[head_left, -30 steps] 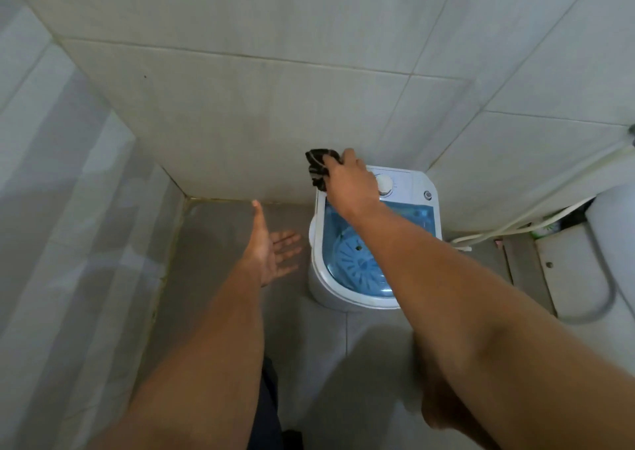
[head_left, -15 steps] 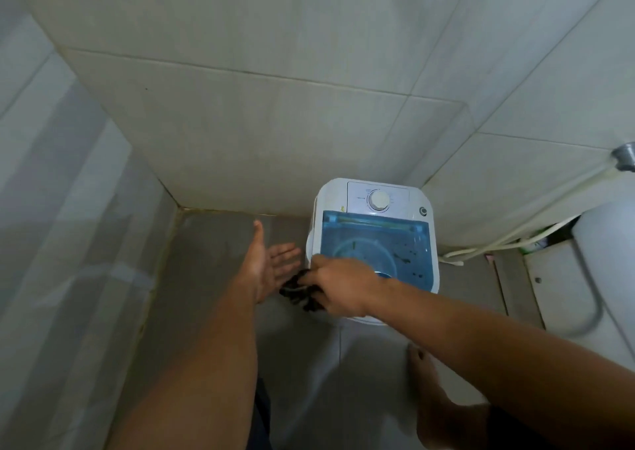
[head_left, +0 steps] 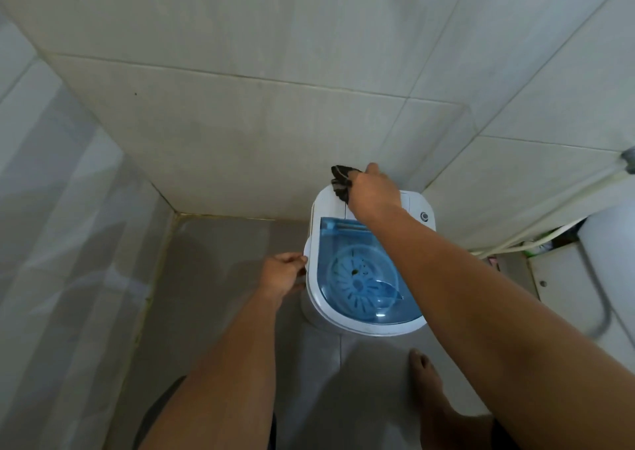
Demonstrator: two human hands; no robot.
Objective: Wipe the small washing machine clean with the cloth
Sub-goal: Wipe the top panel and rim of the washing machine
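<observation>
The small white washing machine [head_left: 369, 267] stands on the tiled floor [head_left: 213, 295] in the corner, its back close to the wall [head_left: 240, 133]. Its translucent blue lid [head_left: 360, 274] is down; the pulsator is visible through it. The right hand [head_left: 372, 191] is closed around a dark crumpled cloth [head_left: 342, 183] at the rear left of the control panel, the cloth touching the white top. The left hand [head_left: 283, 272], fingers curled, grips the machine's left rim. One bare foot [head_left: 429, 381] rests on the floor just in front of the machine.
</observation>
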